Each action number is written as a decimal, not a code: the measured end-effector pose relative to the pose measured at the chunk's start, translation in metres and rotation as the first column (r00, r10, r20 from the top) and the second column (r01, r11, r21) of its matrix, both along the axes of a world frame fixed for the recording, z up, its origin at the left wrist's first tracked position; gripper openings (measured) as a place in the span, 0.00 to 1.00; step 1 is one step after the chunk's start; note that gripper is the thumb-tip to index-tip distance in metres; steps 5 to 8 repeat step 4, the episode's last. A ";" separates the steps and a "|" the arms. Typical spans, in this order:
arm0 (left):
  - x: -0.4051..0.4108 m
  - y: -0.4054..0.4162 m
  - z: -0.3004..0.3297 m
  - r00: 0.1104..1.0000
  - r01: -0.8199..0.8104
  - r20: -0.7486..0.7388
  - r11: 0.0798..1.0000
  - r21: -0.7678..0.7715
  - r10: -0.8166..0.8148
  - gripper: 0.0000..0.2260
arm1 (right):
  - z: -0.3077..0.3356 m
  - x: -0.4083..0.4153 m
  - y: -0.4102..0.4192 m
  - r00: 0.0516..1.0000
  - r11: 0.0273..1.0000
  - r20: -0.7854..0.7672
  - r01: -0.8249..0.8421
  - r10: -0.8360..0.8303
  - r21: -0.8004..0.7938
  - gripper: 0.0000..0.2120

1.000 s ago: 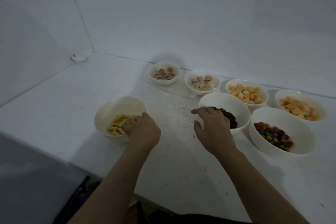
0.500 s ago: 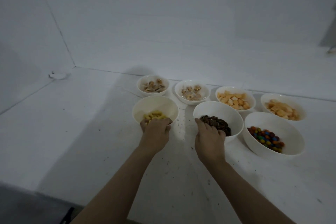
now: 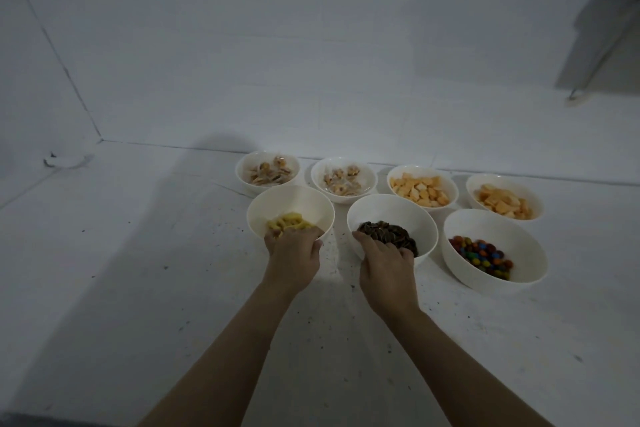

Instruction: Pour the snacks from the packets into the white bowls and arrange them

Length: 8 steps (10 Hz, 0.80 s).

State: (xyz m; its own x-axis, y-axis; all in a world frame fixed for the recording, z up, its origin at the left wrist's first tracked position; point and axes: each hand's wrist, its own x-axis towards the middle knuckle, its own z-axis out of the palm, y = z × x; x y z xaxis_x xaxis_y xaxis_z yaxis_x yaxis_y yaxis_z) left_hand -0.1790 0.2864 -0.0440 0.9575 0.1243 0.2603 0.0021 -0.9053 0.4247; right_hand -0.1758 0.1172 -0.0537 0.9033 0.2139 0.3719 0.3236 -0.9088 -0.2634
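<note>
Gripping near rims, left hand [image 3: 294,253] on yellow-snack bowl [image 3: 290,208], right hand [image 3: 386,265] on dark-snack bowl [image 3: 393,215]

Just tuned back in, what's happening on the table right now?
A person is arranging filled white bowls. The left hand grips the near rim of the bowl of yellow snacks, and the right hand grips the near rim of the bowl of dark seeds. A bowl of coloured candies sits to their right in the front row. Behind them stand four more bowls in a row: two with wrapped sweets and two with orange pieces. No packets are in sight.
</note>
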 end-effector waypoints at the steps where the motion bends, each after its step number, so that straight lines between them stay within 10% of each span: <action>1: 0.003 0.000 0.000 1.000 0.006 -0.001 1.000 0.017 -0.006 0.12 | 0.000 0.000 -0.002 1.000 1.000 0.009 -0.012 0.012 0.006 0.23; 4: -0.041 -0.005 -0.009 0.909 0.126 0.409 0.988 -0.093 -0.078 0.12 | -0.001 -0.038 -0.023 0.983 0.981 0.129 -0.145 0.129 0.126 0.23; 8: -0.041 -0.005 -0.009 0.909 0.126 0.409 0.988 -0.093 -0.078 0.12 | -0.001 -0.038 -0.023 0.983 0.981 0.129 -0.145 0.129 0.126 0.23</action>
